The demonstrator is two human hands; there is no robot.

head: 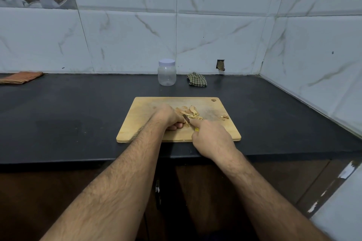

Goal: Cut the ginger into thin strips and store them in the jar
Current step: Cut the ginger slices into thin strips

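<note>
A wooden cutting board (pixel 148 107) lies on the black counter. Ginger slices and thin strips (pixel 190 113) are piled at its middle, and a small ginger scrap (pixel 224 117) lies near its right edge. My left hand (pixel 168 117) is curled over a piece of ginger, which is mostly hidden beneath the fingers. My right hand (pixel 210 135) grips a knife with a yellow handle (pixel 196 129); its blade (pixel 186 119) sits against the left fingertips, index finger along the spine. A clear plastic jar (pixel 166 73) with a white lid on stands behind the board.
A green checked cloth (pixel 197 79) lies right of the jar by the wall. A folded orange cloth (pixel 20 77) is at the far left. Tiled walls close the back and right sides. The counter's front edge (pixel 98 160) runs below the board.
</note>
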